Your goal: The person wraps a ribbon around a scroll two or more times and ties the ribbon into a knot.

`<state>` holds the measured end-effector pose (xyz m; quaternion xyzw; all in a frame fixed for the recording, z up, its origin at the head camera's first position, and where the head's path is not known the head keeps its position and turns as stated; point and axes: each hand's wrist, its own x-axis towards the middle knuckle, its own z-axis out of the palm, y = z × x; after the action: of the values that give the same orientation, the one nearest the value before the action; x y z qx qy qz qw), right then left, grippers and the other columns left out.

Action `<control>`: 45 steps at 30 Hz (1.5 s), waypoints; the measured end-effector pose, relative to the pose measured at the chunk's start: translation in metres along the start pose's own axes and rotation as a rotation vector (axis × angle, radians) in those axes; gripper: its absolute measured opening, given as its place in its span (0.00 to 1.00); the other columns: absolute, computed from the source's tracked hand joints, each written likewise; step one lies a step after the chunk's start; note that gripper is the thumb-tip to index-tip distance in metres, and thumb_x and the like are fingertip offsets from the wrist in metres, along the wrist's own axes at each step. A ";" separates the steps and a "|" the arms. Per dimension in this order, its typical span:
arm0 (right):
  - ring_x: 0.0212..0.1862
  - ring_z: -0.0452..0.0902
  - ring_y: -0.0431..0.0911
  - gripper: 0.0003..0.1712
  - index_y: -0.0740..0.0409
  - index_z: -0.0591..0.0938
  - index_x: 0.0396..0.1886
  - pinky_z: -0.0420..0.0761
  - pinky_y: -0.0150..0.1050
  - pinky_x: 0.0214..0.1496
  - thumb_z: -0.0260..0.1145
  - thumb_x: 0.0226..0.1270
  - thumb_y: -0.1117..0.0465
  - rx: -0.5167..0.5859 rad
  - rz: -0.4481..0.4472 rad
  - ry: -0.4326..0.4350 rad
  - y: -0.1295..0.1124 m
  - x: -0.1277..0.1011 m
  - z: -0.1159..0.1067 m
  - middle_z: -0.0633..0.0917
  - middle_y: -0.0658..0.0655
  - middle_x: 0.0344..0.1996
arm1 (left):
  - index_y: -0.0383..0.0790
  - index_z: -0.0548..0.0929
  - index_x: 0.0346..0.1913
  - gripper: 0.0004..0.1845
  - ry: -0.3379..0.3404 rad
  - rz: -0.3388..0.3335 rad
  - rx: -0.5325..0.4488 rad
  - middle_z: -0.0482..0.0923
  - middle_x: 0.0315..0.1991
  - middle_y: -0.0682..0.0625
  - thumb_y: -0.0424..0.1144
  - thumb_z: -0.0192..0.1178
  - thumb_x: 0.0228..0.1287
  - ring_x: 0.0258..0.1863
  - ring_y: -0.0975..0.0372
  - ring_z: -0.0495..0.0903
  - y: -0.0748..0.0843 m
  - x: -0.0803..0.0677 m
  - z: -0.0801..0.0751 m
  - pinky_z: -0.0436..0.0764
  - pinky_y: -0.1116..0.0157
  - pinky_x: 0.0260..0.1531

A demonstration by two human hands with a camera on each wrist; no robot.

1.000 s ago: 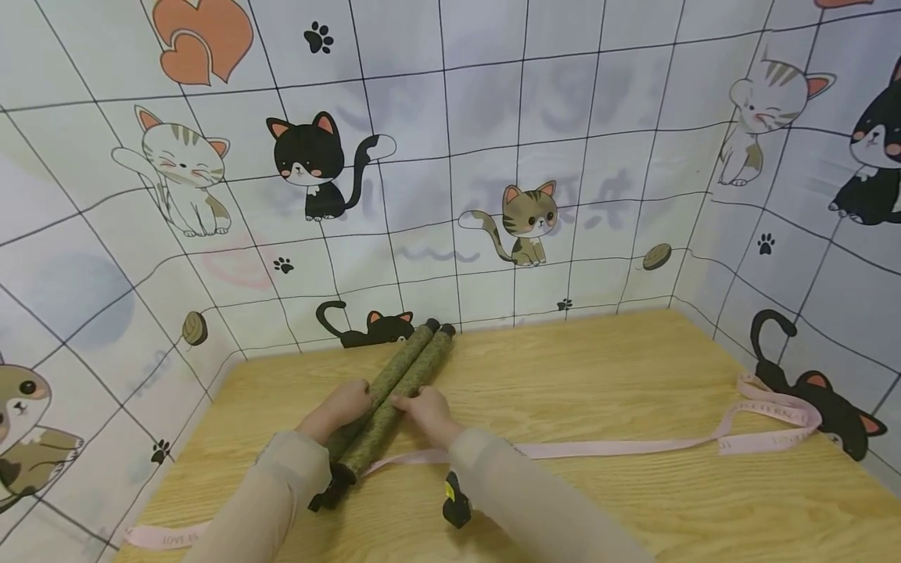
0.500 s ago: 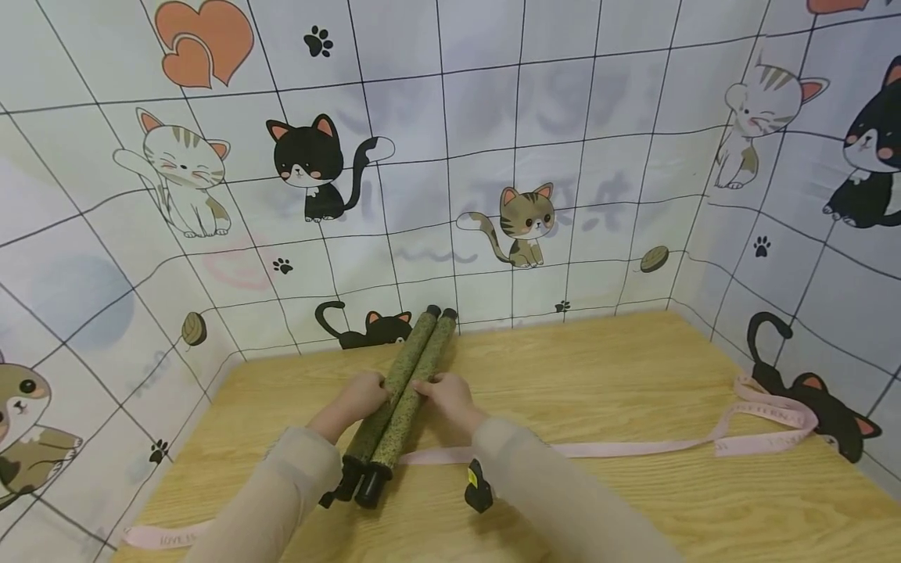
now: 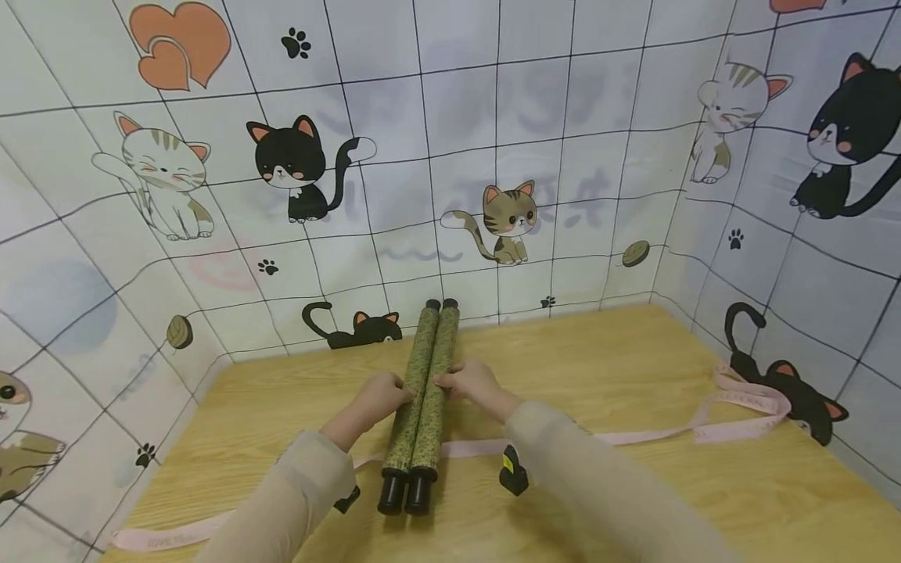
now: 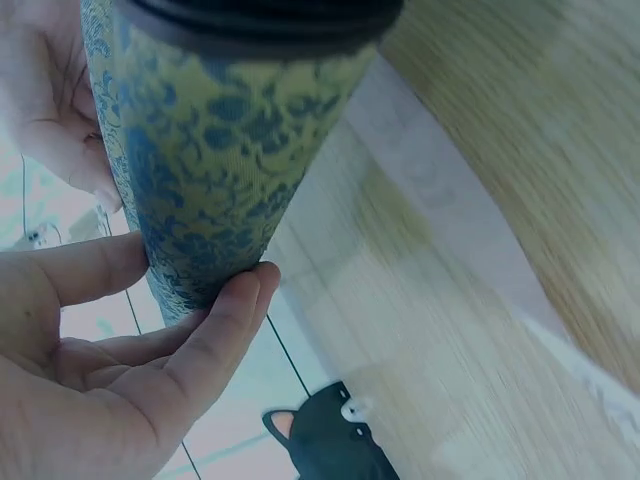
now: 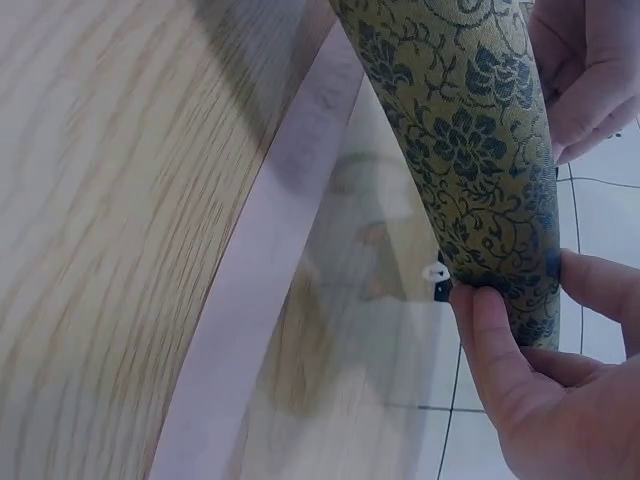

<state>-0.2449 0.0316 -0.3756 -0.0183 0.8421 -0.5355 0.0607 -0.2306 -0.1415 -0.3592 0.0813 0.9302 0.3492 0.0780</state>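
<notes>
Green-gold brocade, patterned with dark flowers, covers the two rolled scrolls [image 3: 422, 391] that both hands grip side by side. The left hand [image 3: 381, 393] curls thumb and fingers round the left scroll about its middle; the left wrist view shows a fingertip [image 4: 245, 295] pressed under the fabric. The right hand [image 3: 473, 381] pinches the right scroll at the same level, its thumb [image 5: 490, 320] against the cloth.

The scrolls lie touching along their whole length on the wooden table [image 3: 633, 367], running from about 6 o'clock near the person to 12 o'clock at the back wall, their black end caps [image 3: 404, 494] level at the near end. A pink ribbon [image 3: 633, 436] passes under them, trailing to 3 o'clock on one side and 8 o'clock on the other.

Judging from this, the pair is being squared up over the ribbon. To do that well, both hands should press inward evenly so no gap opens, keep the near caps flush, and hold the ribbon crossing at the scrolls' middle so the bundle would balance. Rolling either scroll could drag the ribbon askew, so sliding beats twisting.

The cat-print backdrop [image 3: 296, 160] encloses the table on three sides.
</notes>
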 end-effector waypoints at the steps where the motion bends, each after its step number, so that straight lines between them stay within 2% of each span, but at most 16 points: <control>1: 0.38 0.83 0.54 0.21 0.73 0.80 0.45 0.79 0.44 0.47 0.68 0.59 0.58 0.020 0.004 -0.005 0.000 -0.002 -0.003 0.84 0.64 0.36 | 0.47 0.59 0.11 0.25 -0.003 -0.001 -0.006 0.50 0.09 0.56 0.37 0.58 0.64 0.11 0.66 0.48 0.002 0.000 0.002 0.56 0.69 0.14; 5: 0.36 0.83 0.52 0.16 0.71 0.82 0.38 0.78 0.45 0.48 0.67 0.59 0.60 0.028 0.011 -0.025 0.001 -0.008 -0.015 0.85 0.63 0.33 | 0.46 0.59 0.10 0.26 -0.015 -0.008 -0.025 0.50 0.09 0.56 0.37 0.58 0.63 0.12 0.65 0.48 0.012 -0.003 0.008 0.55 0.69 0.14; 9: 0.36 0.84 0.52 0.16 0.72 0.82 0.38 0.77 0.46 0.50 0.67 0.59 0.60 0.016 0.012 -0.046 0.005 -0.015 -0.025 0.85 0.64 0.32 | 0.43 0.68 0.11 0.22 -0.009 -0.016 -0.019 0.54 0.10 0.56 0.37 0.59 0.62 0.14 0.64 0.53 0.022 -0.009 0.016 0.58 0.68 0.16; 11: 0.36 0.84 0.51 0.16 0.72 0.82 0.39 0.78 0.46 0.49 0.67 0.59 0.61 0.012 0.010 -0.055 0.008 -0.019 -0.030 0.85 0.64 0.35 | 0.42 0.70 0.13 0.20 -0.015 -0.017 -0.018 0.56 0.12 0.56 0.38 0.59 0.63 0.15 0.64 0.55 0.027 -0.012 0.021 0.60 0.68 0.18; 17: 0.38 0.83 0.52 0.17 0.72 0.82 0.40 0.80 0.43 0.45 0.68 0.57 0.61 0.004 0.018 -0.079 0.015 -0.034 -0.041 0.83 0.64 0.41 | 0.46 0.61 0.10 0.26 -0.053 -0.009 -0.014 0.52 0.09 0.56 0.39 0.59 0.64 0.12 0.65 0.52 0.036 -0.026 0.033 0.59 0.69 0.17; 21: 0.38 0.83 0.53 0.17 0.71 0.82 0.40 0.80 0.44 0.45 0.68 0.57 0.60 -0.020 0.009 -0.101 0.017 -0.041 -0.045 0.83 0.64 0.43 | 0.46 0.62 0.10 0.25 -0.039 -0.014 -0.013 0.56 0.10 0.56 0.39 0.60 0.63 0.14 0.65 0.55 0.040 -0.036 0.038 0.62 0.68 0.19; 26: 0.39 0.83 0.54 0.17 0.71 0.82 0.40 0.79 0.47 0.47 0.67 0.57 0.61 -0.020 0.005 -0.125 0.023 -0.048 -0.049 0.81 0.66 0.46 | 0.47 0.60 0.10 0.26 -0.056 -0.020 -0.055 0.53 0.10 0.56 0.39 0.61 0.62 0.12 0.65 0.50 0.042 -0.042 0.046 0.58 0.68 0.16; 29: 0.38 0.83 0.53 0.14 0.69 0.83 0.36 0.80 0.46 0.46 0.68 0.57 0.60 -0.045 0.011 -0.135 0.030 -0.052 -0.051 0.83 0.63 0.42 | 0.47 0.60 0.11 0.26 -0.084 -0.014 -0.071 0.55 0.10 0.56 0.39 0.61 0.62 0.12 0.65 0.53 0.041 -0.045 0.053 0.58 0.69 0.15; 34: 0.34 0.82 0.47 0.13 0.66 0.85 0.34 0.80 0.41 0.42 0.69 0.55 0.58 -0.096 0.018 -0.132 0.039 -0.059 -0.052 0.84 0.57 0.36 | 0.39 0.73 0.16 0.17 -0.103 -0.010 -0.059 0.70 0.16 0.52 0.40 0.63 0.61 0.18 0.64 0.66 0.040 -0.051 0.060 0.65 0.68 0.18; 36: 0.33 0.81 0.46 0.13 0.67 0.84 0.32 0.80 0.41 0.41 0.69 0.55 0.59 -0.090 0.020 -0.135 0.041 -0.062 -0.053 0.85 0.59 0.33 | 0.36 0.77 0.20 0.15 -0.106 -0.004 -0.035 0.75 0.19 0.50 0.41 0.63 0.60 0.19 0.64 0.68 0.040 -0.053 0.063 0.67 0.68 0.18; 37: 0.35 0.81 0.47 0.15 0.69 0.84 0.36 0.80 0.41 0.41 0.69 0.55 0.60 -0.069 0.036 -0.139 0.042 -0.064 -0.053 0.84 0.61 0.35 | 0.36 0.78 0.21 0.15 -0.110 -0.003 -0.026 0.76 0.19 0.49 0.41 0.63 0.60 0.18 0.64 0.68 0.041 -0.055 0.063 0.67 0.68 0.18; 40: 0.38 0.83 0.52 0.22 0.75 0.80 0.45 0.81 0.42 0.42 0.69 0.55 0.62 -0.015 0.071 -0.148 0.044 -0.069 -0.053 0.82 0.68 0.43 | 0.36 0.78 0.20 0.16 -0.132 -0.010 -0.021 0.75 0.18 0.48 0.42 0.63 0.61 0.16 0.64 0.65 0.042 -0.058 0.066 0.65 0.68 0.17; 42: 0.40 0.83 0.54 0.24 0.76 0.78 0.48 0.81 0.43 0.43 0.69 0.55 0.64 0.026 0.095 -0.149 0.045 -0.071 -0.052 0.80 0.69 0.46 | 0.37 0.76 0.18 0.17 -0.142 -0.022 -0.038 0.74 0.16 0.48 0.42 0.63 0.61 0.15 0.64 0.63 0.041 -0.059 0.068 0.64 0.68 0.16; 43: 0.40 0.83 0.55 0.24 0.76 0.78 0.49 0.81 0.43 0.43 0.69 0.55 0.64 0.033 0.095 -0.147 0.046 -0.072 -0.052 0.80 0.69 0.46 | 0.37 0.75 0.17 0.17 -0.145 -0.024 -0.047 0.73 0.16 0.49 0.42 0.63 0.61 0.15 0.64 0.63 0.041 -0.060 0.069 0.64 0.69 0.16; 45: 0.36 0.83 0.53 0.17 0.72 0.82 0.40 0.81 0.42 0.41 0.69 0.54 0.64 0.000 0.074 -0.140 0.048 -0.072 -0.050 0.84 0.64 0.38 | 0.39 0.74 0.15 0.18 -0.144 -0.023 -0.058 0.71 0.14 0.51 0.41 0.63 0.60 0.15 0.64 0.61 0.039 -0.061 0.071 0.62 0.69 0.16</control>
<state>-0.1782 0.1043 -0.3925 -0.0245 0.8359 -0.5303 0.1395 -0.1535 -0.0799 -0.3807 0.0933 0.9125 0.3686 0.1511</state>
